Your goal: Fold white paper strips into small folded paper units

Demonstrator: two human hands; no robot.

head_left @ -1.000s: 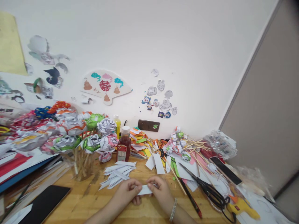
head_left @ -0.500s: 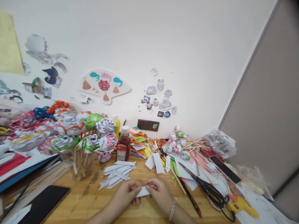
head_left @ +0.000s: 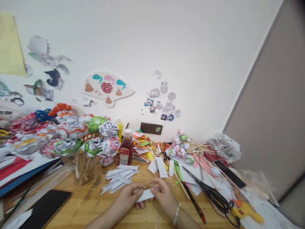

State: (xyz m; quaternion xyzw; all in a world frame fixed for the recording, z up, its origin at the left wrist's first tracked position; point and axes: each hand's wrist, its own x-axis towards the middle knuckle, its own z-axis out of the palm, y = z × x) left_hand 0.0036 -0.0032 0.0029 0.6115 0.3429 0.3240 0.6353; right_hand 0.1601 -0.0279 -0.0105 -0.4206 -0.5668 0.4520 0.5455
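Observation:
Low in the head view, my left hand (head_left: 130,194) and my right hand (head_left: 164,194) together pinch a small white paper strip (head_left: 145,194) just above the wooden table (head_left: 95,206). Both hands have their fingers curled onto the strip's ends. A silver bracelet (head_left: 176,213) sits on my right wrist. Right behind the hands lies a pile of white folded paper strips (head_left: 120,178).
Paper flowers on sticks (head_left: 71,136) fill a holder at left, beside a red bottle (head_left: 126,151). Black scissors (head_left: 212,192), a red pen (head_left: 194,202), wooden skewers (head_left: 197,152), a yellow glue gun (head_left: 247,211) and a phone (head_left: 230,174) lie right. A dark tablet (head_left: 45,208) lies at lower left.
The hands have worked the paper strip slightly; its left end now tilts a little lower. Nothing else has moved.

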